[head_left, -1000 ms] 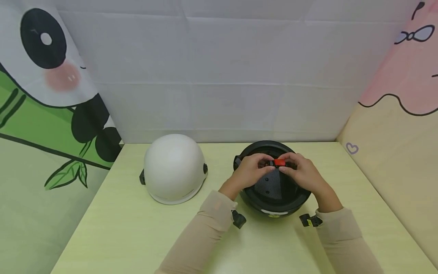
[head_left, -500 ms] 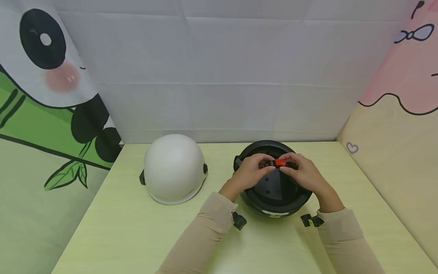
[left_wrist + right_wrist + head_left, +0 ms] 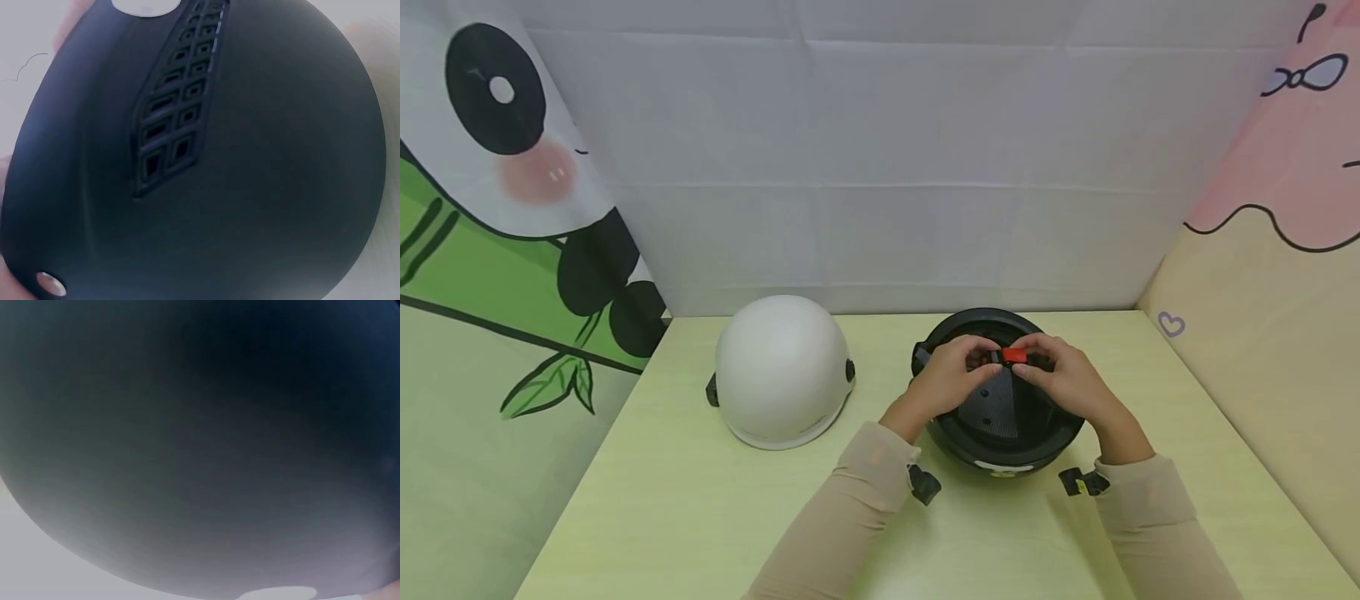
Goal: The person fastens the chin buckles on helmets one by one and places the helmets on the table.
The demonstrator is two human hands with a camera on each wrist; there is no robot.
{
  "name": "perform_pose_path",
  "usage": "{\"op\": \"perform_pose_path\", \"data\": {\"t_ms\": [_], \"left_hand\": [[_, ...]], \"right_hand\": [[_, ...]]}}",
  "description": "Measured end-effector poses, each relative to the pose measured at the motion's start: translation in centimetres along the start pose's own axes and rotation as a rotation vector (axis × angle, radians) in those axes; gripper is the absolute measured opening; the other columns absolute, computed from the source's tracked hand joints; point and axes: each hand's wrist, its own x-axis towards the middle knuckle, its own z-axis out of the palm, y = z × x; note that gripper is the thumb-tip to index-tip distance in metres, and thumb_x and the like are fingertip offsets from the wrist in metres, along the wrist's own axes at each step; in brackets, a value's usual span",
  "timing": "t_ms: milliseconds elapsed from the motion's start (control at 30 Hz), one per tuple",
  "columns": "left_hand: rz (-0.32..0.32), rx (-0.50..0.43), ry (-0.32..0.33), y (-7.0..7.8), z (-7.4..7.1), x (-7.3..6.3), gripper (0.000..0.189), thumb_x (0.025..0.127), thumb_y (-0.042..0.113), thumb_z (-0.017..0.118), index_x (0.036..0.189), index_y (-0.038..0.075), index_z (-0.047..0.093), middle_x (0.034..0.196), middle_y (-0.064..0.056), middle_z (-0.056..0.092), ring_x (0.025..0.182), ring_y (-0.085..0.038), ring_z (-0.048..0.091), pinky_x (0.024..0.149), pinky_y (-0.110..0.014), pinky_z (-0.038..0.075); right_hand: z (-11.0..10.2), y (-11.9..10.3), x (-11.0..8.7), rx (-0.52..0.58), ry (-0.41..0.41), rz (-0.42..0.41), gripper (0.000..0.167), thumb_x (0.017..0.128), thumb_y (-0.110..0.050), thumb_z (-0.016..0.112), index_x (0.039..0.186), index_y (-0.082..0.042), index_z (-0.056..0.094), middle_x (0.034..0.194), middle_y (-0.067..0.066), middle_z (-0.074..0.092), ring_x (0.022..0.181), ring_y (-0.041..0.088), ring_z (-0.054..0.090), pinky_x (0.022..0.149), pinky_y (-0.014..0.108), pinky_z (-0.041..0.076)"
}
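A black helmet (image 3: 1000, 446) lies upside down on the table, its hollow inside facing up. Over its opening, my left hand (image 3: 943, 375) pinches the black part of the chin strap buckle (image 3: 996, 357). My right hand (image 3: 1063, 375) pinches the red part of the buckle (image 3: 1014, 355) between thumb and fingers. Both parts sit close together; whether they are locked cannot be made out. In the left wrist view the vented outer shell of the black helmet (image 3: 281, 137) fills most of the picture. The right wrist view has mainly the blurred helmet shell (image 3: 187, 456).
To the left of the black helmet, a white helmet (image 3: 782, 367) stands dome up on the pale yellow-green table (image 3: 700, 517). A white cloth wall (image 3: 910, 167) rises behind the table, with printed cartoon panels (image 3: 1262, 292) at both sides.
The red part of the buckle and my right hand have shifted very slightly to the right, along with the black helmet's right edge. My left hand keeps its hold, nearly still.
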Motion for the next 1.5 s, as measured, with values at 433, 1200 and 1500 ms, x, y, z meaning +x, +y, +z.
{"op": "perform_pose_path", "data": {"t_ms": [433,1200,1500], "left_hand": [[0.103,0.122,0.151,0.5,0.3,-0.2,0.034,0.098,0.019,0.062,0.129,0.005,0.059,0.127,-0.006,0.055,0.114,-0.014,0.055,0.090,-0.022,0.046],[0.260,0.375,0.123,0.6,0.5,-0.8,0.027,0.097,0.017,0.063,0.121,0.005,0.064,0.126,-0.007,0.054,0.113,-0.016,0.054,0.093,-0.020,0.043],[0.190,0.307,0.157,0.3,-0.1,-1.7,0.032,0.097,0.020,0.063,0.125,0.006,0.062,0.132,-0.007,0.051,0.115,-0.019,0.054,0.093,-0.027,0.045]], "right_hand": [[-0.3,0.9,0.2,-0.047,0.015,0.001,0.031,0.095,-0.017,0.065,0.123,-0.003,0.062,0.104,0.015,0.056,0.094,0.030,0.044,0.073,0.043,0.038],[-1.7,2.5,-0.7,0.019,0.166,-0.036,0.027,0.096,-0.012,0.063,0.121,-0.001,0.063,0.109,0.015,0.059,0.093,0.022,0.048,0.080,0.042,0.039],[-2.0,3.9,-2.0,0.061,0.199,-0.011,0.038,0.098,-0.012,0.061,0.132,0.002,0.052,0.140,0.022,0.044,0.123,0.040,0.041,0.093,0.056,0.032]]}}
